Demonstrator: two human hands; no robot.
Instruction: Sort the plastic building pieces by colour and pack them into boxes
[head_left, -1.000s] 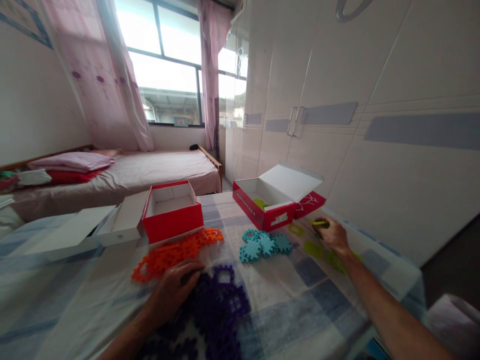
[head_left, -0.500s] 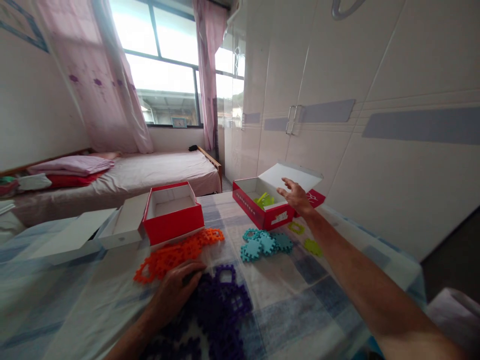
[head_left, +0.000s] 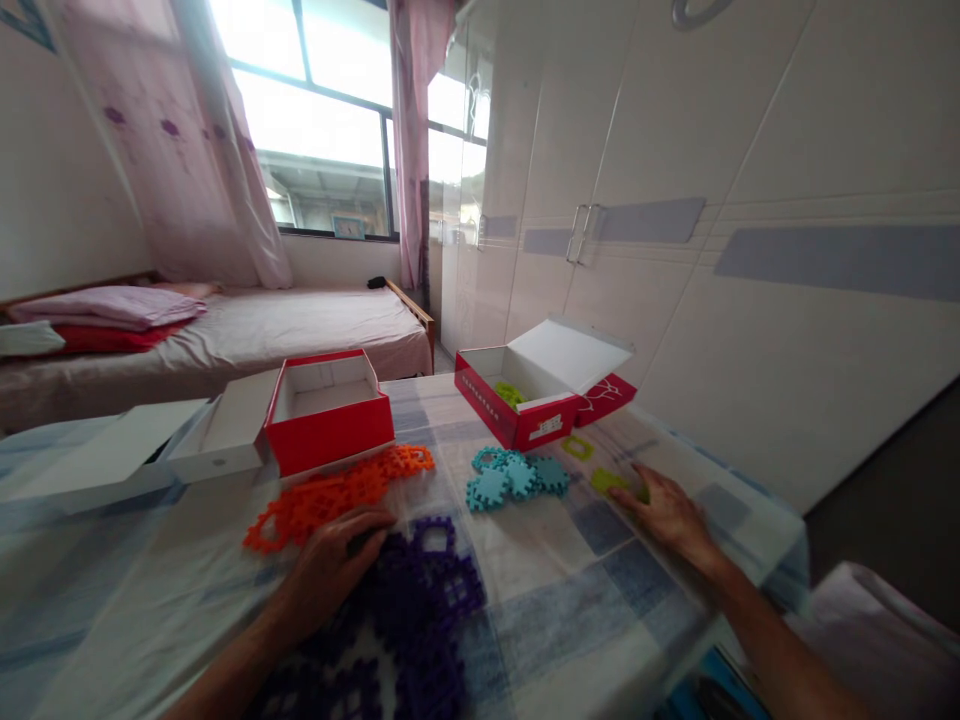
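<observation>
My right hand (head_left: 667, 512) is at a yellow-green plastic building piece (head_left: 606, 482) on the table; thumb and fingers are apart, with a bit of yellow-green showing between them. Another yellow-green piece (head_left: 577, 447) lies just beyond. Yellow-green pieces (head_left: 510, 392) rest inside the open red box (head_left: 517, 422), its white lid raised. My left hand (head_left: 341, 560) lies low with fingers loosely bent and thumb apart, at the edge of a pile of dark purple pieces (head_left: 427, 600). Orange pieces (head_left: 330, 495) lie just beyond it. Toothed turquoise pieces (head_left: 517, 478) sit in the middle.
A second red box (head_left: 330, 440) with a white inside stands left of centre, beside white box parts (head_left: 225, 430). A checked cloth (head_left: 555, 610) covers the table. Behind are a bed (head_left: 315, 325) and a tall white wardrobe (head_left: 637, 130).
My right hand has moved from above the open box down and toward me to the loose yellow-green pieces. Those in the box now lie lower. My left hand has barely moved.
</observation>
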